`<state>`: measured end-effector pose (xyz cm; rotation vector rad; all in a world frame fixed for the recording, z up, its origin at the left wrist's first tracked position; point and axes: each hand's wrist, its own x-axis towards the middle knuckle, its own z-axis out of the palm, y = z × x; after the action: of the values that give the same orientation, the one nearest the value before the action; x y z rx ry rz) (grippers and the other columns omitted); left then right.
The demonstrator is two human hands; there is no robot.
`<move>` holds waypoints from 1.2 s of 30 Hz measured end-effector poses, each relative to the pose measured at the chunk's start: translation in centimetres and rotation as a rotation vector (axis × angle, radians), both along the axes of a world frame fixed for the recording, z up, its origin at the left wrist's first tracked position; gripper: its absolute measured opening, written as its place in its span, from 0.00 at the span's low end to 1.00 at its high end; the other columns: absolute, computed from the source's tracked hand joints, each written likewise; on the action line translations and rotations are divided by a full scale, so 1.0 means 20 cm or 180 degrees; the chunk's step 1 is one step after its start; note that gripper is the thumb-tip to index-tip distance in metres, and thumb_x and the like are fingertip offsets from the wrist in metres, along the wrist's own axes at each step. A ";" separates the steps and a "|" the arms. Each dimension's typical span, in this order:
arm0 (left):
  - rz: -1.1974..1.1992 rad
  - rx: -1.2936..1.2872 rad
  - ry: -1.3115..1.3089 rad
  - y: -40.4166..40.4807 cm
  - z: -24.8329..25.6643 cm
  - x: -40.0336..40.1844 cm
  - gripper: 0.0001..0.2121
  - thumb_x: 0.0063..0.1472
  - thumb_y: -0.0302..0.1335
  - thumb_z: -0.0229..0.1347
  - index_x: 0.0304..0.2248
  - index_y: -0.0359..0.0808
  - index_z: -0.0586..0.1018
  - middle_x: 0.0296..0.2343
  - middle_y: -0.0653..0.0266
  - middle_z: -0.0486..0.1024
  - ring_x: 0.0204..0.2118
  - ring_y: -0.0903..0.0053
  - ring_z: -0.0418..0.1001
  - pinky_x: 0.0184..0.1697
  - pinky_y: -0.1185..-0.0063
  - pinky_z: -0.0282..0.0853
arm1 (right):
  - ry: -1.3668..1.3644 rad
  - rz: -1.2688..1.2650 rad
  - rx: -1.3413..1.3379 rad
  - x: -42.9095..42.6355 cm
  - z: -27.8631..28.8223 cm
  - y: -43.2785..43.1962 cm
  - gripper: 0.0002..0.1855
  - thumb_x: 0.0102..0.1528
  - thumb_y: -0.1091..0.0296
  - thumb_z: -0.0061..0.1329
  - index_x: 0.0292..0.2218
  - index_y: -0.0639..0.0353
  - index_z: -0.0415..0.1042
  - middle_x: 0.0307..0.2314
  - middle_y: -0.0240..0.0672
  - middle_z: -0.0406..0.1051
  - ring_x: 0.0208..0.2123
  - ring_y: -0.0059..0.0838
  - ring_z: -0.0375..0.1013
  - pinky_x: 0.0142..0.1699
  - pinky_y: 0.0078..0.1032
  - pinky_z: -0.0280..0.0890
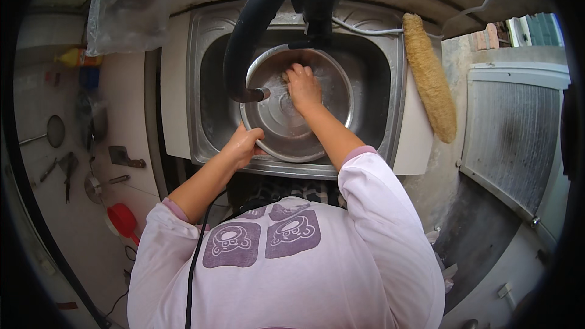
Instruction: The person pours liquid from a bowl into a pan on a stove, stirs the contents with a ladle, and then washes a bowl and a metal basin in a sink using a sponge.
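Observation:
A round stainless steel basin (pixel 292 139) sits tilted in the metal sink (pixel 372 100). My left hand (pixel 244 144) grips its rim at the lower left, thumb over the edge and fingers mostly hidden beneath. Inside the basin, my right hand (pixel 304 87) presses a small brownish scrubbing piece (pixel 285 76) against the inner wall; most of that piece is covered by the fingers. Some whitish suds and wetness show on the steel around it. The black faucet hose (pixel 237 64) arches over the basin's left side, its metal-tipped spout (pixel 263 94) above the interior.
A long dried loofah gourd (pixel 432 77) lies on the counter right of the sink. At upper left hangs a clear plastic bag (pixel 128 13). On the left stand a cleaver (pixel 125 157), a red ladle (pixel 122 220) and a yellow bottle (pixel 77 58). A ribbed glass door (pixel 509 137) is at right.

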<state>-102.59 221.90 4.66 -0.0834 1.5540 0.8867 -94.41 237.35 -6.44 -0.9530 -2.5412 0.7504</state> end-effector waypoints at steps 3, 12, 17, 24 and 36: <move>0.0148 0.0053 -0.0070 -0.01 -0.03 0.05 0.21 0.47 0.20 0.45 0.44 0.36 0.62 0.33 0.61 0.69 0.31 0.72 0.72 0.27 0.75 0.74 | -0.0155 -0.1068 -0.0336 -0.05 0.04 -0.11 0.11 0.48 0.73 0.43 0.36 0.59 0.69 0.42 0.34 0.61 0.42 0.39 0.62 0.43 0.34 0.66; 0.0193 0.0057 0.0075 -0.05 -0.03 -0.02 0.23 0.47 0.19 0.44 0.47 0.37 0.61 0.35 0.59 0.69 0.33 0.70 0.73 0.29 0.72 0.74 | -0.0343 0.1520 -0.1973 -0.02 0.36 -0.03 0.13 0.50 0.64 0.44 0.38 0.54 0.71 0.38 0.34 0.68 0.39 0.40 0.68 0.44 0.32 0.64; 0.0287 0.0062 0.0320 -0.04 0.06 -0.05 0.28 0.47 0.19 0.44 0.51 0.39 0.56 0.37 0.57 0.68 0.35 0.68 0.73 0.30 0.72 0.74 | 0.0034 0.0921 0.0622 0.03 0.04 0.18 0.09 0.47 0.71 0.42 0.32 0.56 0.70 0.33 0.33 0.65 0.38 0.36 0.66 0.37 0.31 0.67; 0.0303 0.0199 0.0222 -0.01 0.01 -0.04 0.27 0.46 0.19 0.44 0.49 0.39 0.58 0.37 0.58 0.68 0.33 0.68 0.73 0.29 0.71 0.74 | 0.0440 0.1298 -0.0601 0.20 0.13 -0.24 0.16 0.44 0.75 0.48 0.38 0.60 0.68 0.40 0.38 0.64 0.40 0.44 0.67 0.43 0.35 0.66; 0.0358 0.0242 0.0118 0.00 0.04 0.04 0.20 0.47 0.18 0.45 0.43 0.34 0.63 0.31 0.63 0.68 0.29 0.73 0.72 0.27 0.74 0.75 | 0.0710 0.0269 -0.0437 -0.05 0.11 -0.18 0.24 0.40 0.79 0.49 0.43 0.60 0.68 0.45 0.38 0.63 0.48 0.41 0.61 0.50 0.33 0.62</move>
<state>-101.76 221.94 5.41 -0.1012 1.5602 1.0401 -95.43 233.74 -4.16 -0.7589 -2.3717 1.0076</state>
